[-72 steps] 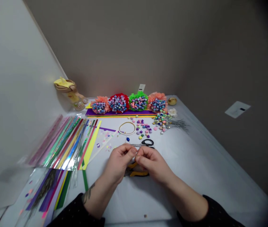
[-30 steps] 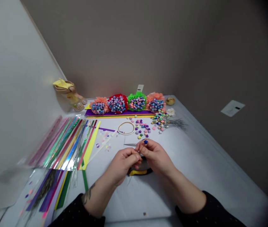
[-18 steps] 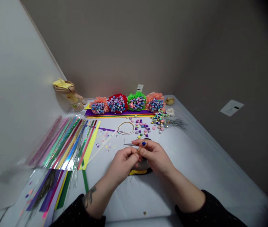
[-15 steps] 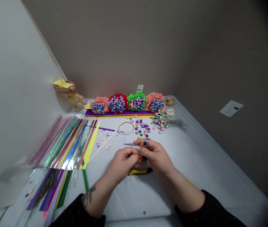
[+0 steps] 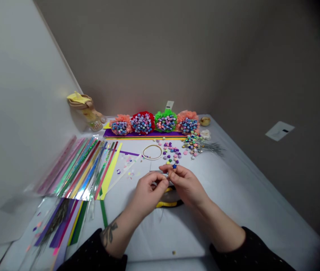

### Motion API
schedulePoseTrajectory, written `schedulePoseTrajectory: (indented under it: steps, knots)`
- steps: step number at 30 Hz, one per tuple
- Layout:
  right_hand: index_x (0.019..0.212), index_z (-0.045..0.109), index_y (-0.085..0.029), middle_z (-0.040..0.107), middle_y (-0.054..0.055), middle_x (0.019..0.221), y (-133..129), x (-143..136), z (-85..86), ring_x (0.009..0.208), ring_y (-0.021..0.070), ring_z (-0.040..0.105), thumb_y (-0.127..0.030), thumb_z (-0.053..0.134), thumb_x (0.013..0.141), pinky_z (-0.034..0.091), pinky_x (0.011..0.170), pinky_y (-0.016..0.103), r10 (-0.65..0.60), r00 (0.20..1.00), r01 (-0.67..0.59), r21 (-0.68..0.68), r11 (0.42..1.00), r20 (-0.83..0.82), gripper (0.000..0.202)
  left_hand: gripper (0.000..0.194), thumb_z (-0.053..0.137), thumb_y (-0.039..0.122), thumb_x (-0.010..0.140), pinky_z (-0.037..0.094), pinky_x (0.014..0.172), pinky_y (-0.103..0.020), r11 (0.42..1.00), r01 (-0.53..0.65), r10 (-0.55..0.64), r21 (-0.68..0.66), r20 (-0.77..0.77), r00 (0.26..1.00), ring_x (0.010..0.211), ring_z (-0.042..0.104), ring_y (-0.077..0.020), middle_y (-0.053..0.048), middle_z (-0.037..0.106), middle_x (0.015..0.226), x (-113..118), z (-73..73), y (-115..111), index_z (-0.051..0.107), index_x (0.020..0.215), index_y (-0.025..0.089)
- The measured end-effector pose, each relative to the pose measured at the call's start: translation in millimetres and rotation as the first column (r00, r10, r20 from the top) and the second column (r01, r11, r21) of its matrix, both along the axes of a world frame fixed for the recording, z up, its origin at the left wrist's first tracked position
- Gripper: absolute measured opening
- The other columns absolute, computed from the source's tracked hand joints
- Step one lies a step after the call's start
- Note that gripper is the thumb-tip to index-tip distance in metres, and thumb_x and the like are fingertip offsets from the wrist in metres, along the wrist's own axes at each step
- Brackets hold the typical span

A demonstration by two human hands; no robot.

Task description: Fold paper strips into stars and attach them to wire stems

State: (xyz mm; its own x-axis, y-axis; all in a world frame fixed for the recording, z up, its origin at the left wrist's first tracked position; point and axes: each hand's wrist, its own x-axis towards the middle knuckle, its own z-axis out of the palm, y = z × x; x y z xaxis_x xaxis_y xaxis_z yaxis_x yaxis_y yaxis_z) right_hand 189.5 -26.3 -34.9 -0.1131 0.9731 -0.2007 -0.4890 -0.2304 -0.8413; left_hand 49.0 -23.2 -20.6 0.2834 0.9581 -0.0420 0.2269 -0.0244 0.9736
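At the middle of the table my hands meet, fingertips close together. My right hand [image 5: 186, 184] is closed in a pinch, with a small dark-blue paper star [image 5: 174, 166] at its fingertips. My left hand [image 5: 151, 190] is also pinched shut, facing the right fingertips; what lies between its fingers is too small to make out. A thin grey pointed metal tool [image 5: 156, 171] shows partly behind the fingers, its kind unclear. Beneath the hands lies a tool with yellow-and-black handles [image 5: 167, 204], mostly covered by them.
Loose paper stars [image 5: 172, 150] and a cream ring [image 5: 152, 152] lie beyond my hands. Wired stars [image 5: 193, 141] are at the right. Star bouquets [image 5: 143, 123] line the back. Colourful paper strips [image 5: 76, 169] cover the left, near a shoe [image 5: 88, 111].
The blue star has turned slightly and risen at my right fingertips. The pointed tool shows less, and more of the yellow handles is visible. The view has shifted a little.
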Motion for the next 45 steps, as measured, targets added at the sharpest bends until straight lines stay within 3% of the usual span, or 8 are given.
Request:
schedulePoseTrajectory:
  steps: [9,13,19,26,28,33,39,45]
  knots:
    - [0.074,0.071,-0.019,0.064,0.004,0.098,0,3,-2.5,0.08,0.016,0.055,-0.039,0.081,0.062,0.042,0.077,0.03,0.101,0.994,-0.099,0.045,0.994,-0.039,0.025,0.019,0.049,0.024,0.083,0.04,0.067,-0.024,0.976,0.124,-0.115,0.178,-0.063,0.991,0.071,0.051,-0.0133,-0.001,0.056,0.071,-5,3.3,0,0.054,0.066,0.017]
    - [0.063,0.067,-0.018,0.056,0.005,0.115,0,5,-0.4,0.096,0.0194,0.052,-0.039,0.081,0.062,0.04,0.082,0.03,0.101,0.995,-0.1,0.06,0.993,-0.011,0.025,0.02,0.051,0.03,0.08,0.032,0.051,-0.02,0.975,0.168,-0.134,-0.145,0.217,0.967,0.051,0.038,-0.0078,0.005,0.043,0.056,-1,1.1,-3,0.047,0.065,0.017]
    - [0.063,0.067,-0.02,0.054,0.004,0.113,0,5,1.3,0.101,0.0204,0.048,-0.042,0.079,0.065,0.035,0.09,0.033,0.061,0.998,-0.063,0.126,0.99,0.02,0.025,0.022,0.06,0.033,0.074,0.016,0.038,-0.016,0.869,0.148,0.126,-0.473,0.5,0.857,0.043,0.026,-0.0033,0.008,0.039,0.055,7,-5.3,-2,0.046,0.068,0.017]
    - [0.065,0.066,-0.019,0.057,0.005,0.111,0,6,1.6,0.1,0.021,0.049,-0.04,0.078,0.065,0.035,0.085,0.033,0.038,0.999,-0.037,0.101,0.994,-0.015,0.025,0.026,0.049,0.026,0.079,0.025,0.043,-0.017,0.942,-0.021,0.152,-0.336,0.369,0.917,0.049,0.033,-0.0068,0.005,0.039,0.052,1,-5.3,3,0.042,0.055,0.017]
    - [0.068,0.066,-0.019,0.058,0.006,0.108,0,5,3.5,0.096,0.021,0.05,-0.04,0.078,0.065,0.036,0.083,0.033,0.035,0.999,-0.033,0.087,0.996,-0.024,0.024,0.009,0.059,0.022,0.073,0.036,0.052,-0.018,0.965,-0.096,0.178,-0.245,0.336,0.925,0.06,0.045,-0.0089,0.002,0.052,0.067,1,-3.8,3,0.053,0.069,0.017]
    - [0.062,0.063,-0.017,0.057,0.004,0.096,0,4,4.7,0.087,0.0186,0.05,-0.035,0.079,0.063,0.038,0.08,0.032,0.02,0.999,-0.017,0.099,0.995,-0.025,0.024,0.025,0.063,0.027,0.074,0.045,0.075,-0.027,0.99,-0.108,0.128,-0.087,0.267,0.955,0.087,0.056,-0.0167,-0.005,0.061,0.099,1,-0.4,0,0.058,0.098,0.019]
    - [0.067,0.064,-0.019,0.057,0.003,0.09,3,7,-0.8,0.08,0.0161,0.049,-0.039,0.079,0.064,0.038,0.075,0.03,-0.076,0.996,0.071,0.096,0.993,0.048,0.025,0.015,0.058,0.031,0.076,0.041,0.061,-0.024,0.956,0.139,-0.092,-0.258,0.186,0.978,0.063,0.053,-0.0125,0.0,0.058,0.067,1,0.2,-1,0.057,0.077,0.016]
    - [0.067,0.059,-0.019,0.056,0.001,0.081,5,3,0.8,0.07,0.0136,0.045,-0.044,0.078,0.064,0.037,0.068,0.027,-0.141,0.989,0.136,0.091,0.986,0.051,0.031,0.012,0.058,0.027,0.072,0.037,0.054,-0.022,0.934,0.139,-0.073,-0.328,0.203,0.976,0.053,0.048,-0.0091,0.002,0.056,0.06,1,-0.9,0,0.057,0.073,0.015]
